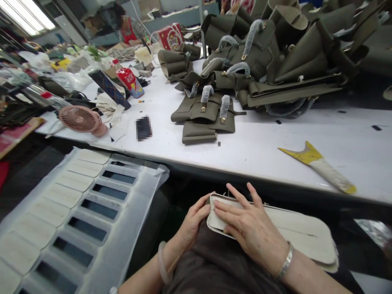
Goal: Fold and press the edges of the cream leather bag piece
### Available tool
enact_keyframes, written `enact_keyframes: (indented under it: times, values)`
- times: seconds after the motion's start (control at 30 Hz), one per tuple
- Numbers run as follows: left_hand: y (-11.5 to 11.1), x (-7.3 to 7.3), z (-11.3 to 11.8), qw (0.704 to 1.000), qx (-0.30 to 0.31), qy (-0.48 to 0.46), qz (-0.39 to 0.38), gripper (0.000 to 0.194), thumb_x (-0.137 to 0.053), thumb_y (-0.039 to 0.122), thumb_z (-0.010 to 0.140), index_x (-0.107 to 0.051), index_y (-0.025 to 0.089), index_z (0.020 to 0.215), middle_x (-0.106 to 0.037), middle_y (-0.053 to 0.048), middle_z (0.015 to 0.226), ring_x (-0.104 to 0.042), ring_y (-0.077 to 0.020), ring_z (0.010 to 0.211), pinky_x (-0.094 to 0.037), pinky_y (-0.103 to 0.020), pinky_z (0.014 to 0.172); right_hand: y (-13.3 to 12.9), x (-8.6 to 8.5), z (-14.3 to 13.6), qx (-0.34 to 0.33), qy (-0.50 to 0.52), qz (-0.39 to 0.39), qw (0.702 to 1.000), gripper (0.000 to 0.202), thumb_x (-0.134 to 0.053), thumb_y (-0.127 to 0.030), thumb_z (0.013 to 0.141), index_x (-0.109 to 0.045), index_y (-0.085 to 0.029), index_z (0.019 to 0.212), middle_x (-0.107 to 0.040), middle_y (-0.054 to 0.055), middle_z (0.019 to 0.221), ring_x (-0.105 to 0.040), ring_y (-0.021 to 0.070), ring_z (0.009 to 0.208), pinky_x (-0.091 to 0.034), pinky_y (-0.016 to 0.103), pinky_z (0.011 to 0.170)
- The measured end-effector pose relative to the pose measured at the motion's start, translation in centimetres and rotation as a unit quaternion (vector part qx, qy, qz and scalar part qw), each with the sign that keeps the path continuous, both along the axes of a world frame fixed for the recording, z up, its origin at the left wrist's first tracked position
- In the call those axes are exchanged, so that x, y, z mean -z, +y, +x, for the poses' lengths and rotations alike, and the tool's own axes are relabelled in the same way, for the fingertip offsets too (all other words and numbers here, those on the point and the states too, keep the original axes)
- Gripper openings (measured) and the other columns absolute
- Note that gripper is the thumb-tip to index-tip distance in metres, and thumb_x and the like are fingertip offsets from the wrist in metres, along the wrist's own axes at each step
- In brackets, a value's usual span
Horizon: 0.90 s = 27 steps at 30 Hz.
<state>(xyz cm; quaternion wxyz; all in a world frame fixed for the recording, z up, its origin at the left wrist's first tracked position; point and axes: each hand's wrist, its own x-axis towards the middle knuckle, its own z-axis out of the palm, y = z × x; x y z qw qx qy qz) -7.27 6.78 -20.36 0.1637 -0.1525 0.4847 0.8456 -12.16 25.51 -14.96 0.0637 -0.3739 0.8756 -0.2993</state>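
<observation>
Head view: a cream panel (294,232) lies across the lap, below the table's (275,151) near edge. Right hand (248,224) presses flat on its left end, fingers spread, clasping nothing, pinning it down. Left hand (192,224) pinches that end's rim with curled fingertips, steadying it. Olive bag parts (208,116) lie mid-table; a scraper (321,165) sits near the front edge.

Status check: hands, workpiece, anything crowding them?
Left hand grips end of cream panel on lap. Right hand pressed flat on it. Table edge just ahead; olive bag parts apart.
</observation>
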Motion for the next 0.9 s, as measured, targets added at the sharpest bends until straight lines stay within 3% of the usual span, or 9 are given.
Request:
enact_keyframes:
  times: [0.17,0.3,0.43,0.53,0.63,0.7,0.73,0.83,0.9]
  values:
    - [0.1,-0.4,-0.5,0.986,0.005,0.085,-0.140,0.036,-0.055,0.030,0.093,-0.058,0.024,0.129,-0.058,-0.006,0.137,-0.053,-0.0251,0.126,-0.040,-0.036,0.107,0.1,-0.5,-0.4,-0.021,-0.039,0.029,0.999,0.043,-0.060,-0.013,0.085,-0.061,-0.033,0.123,-0.059,-0.011,0.136,-0.027,0.0320,0.144,0.011,0.057,0.115]
    - [0.1,-0.5,-0.9,0.978,0.026,0.093,-0.187,0.037,-0.053,0.031,0.095,-0.055,0.027,0.132,-0.058,-0.005,0.137,-0.053,-0.0241,0.127,-0.040,-0.036,0.109,0.2,-0.5,-0.8,-0.012,-0.081,0.023,0.996,0.050,-0.053,-0.006,0.080,-0.062,-0.032,0.122,-0.059,-0.010,0.137,-0.024,0.0303,0.145,0.011,0.058,0.114]
    - [0.1,-0.1,-1.2,0.971,0.040,0.104,-0.211,0.040,-0.051,0.033,0.096,-0.051,0.027,0.135,-0.056,-0.006,0.139,-0.052,-0.0246,0.127,-0.039,-0.038,0.110,-0.3,-0.6,-0.9,0.031,-0.164,-0.045,0.985,0.059,-0.054,-0.001,0.067,-0.065,-0.033,0.115,-0.062,-0.010,0.132,-0.028,0.0267,0.144,0.007,0.058,0.116]
    - [0.0,0.2,-1.4,0.964,0.042,0.134,-0.228,0.043,-0.050,0.034,0.095,-0.047,0.026,0.137,-0.051,-0.007,0.144,-0.047,-0.0258,0.133,-0.034,-0.040,0.114,-0.4,-1.7,-1.4,0.124,-0.251,-0.200,0.939,0.038,-0.058,-0.007,0.069,-0.071,-0.030,0.097,-0.069,-0.004,0.121,-0.038,0.0276,0.138,-0.008,0.061,0.117]
    - [-0.3,-0.1,-1.6,0.942,0.057,0.172,-0.283,0.048,-0.048,0.032,0.096,-0.040,0.025,0.143,-0.040,-0.008,0.153,-0.034,-0.0254,0.142,-0.025,-0.043,0.119,1.7,-2.8,-2.0,0.254,-0.255,-0.396,0.845,0.020,-0.064,-0.022,0.079,-0.073,-0.025,0.097,-0.071,0.003,0.117,-0.049,0.0262,0.131,-0.030,0.051,0.114]
    - [-0.5,-0.8,-1.9,0.898,0.079,0.226,-0.370,0.048,-0.047,0.027,0.096,-0.037,0.027,0.143,-0.032,-0.007,0.156,-0.027,-0.0244,0.145,-0.019,-0.047,0.120,4.8,-2.5,-2.0,0.348,-0.216,-0.443,0.797,0.024,-0.069,-0.030,0.080,-0.073,-0.023,0.102,-0.071,0.005,0.116,-0.056,0.0252,0.123,-0.035,0.044,0.112]
    - [-0.7,-1.3,-2.2,0.859,0.093,0.269,-0.427,0.046,-0.047,0.024,0.096,-0.040,0.029,0.140,-0.032,-0.006,0.156,-0.026,-0.0243,0.145,-0.017,-0.050,0.120,6.8,-2.0,-1.8,0.399,-0.199,-0.444,0.777,0.026,-0.072,-0.034,0.079,-0.073,-0.022,0.102,-0.071,0.005,0.115,-0.058,0.0248,0.118,-0.035,0.042,0.111]
    - [-0.5,-3.1,-3.4,0.693,0.142,0.421,-0.567,0.045,-0.045,0.009,0.091,-0.055,0.034,0.126,-0.043,-0.002,0.146,-0.033,-0.0254,0.138,-0.017,-0.055,0.116,12.6,1.0,-0.4,0.526,-0.182,-0.440,0.705,0.036,-0.075,-0.046,0.075,-0.073,-0.019,0.098,-0.073,0.006,0.107,-0.060,0.0256,0.109,-0.037,0.041,0.105]
    - [0.3,-4.6,-4.0,0.595,0.197,0.492,-0.604,0.050,-0.042,0.002,0.087,-0.061,0.035,0.120,-0.053,-0.001,0.137,-0.042,-0.0249,0.130,-0.024,-0.052,0.110,15.0,3.5,0.9,0.566,-0.218,-0.434,0.666,0.041,-0.079,-0.051,0.069,-0.074,-0.016,0.091,-0.073,0.010,0.102,-0.058,0.0297,0.109,-0.037,0.043,0.103]
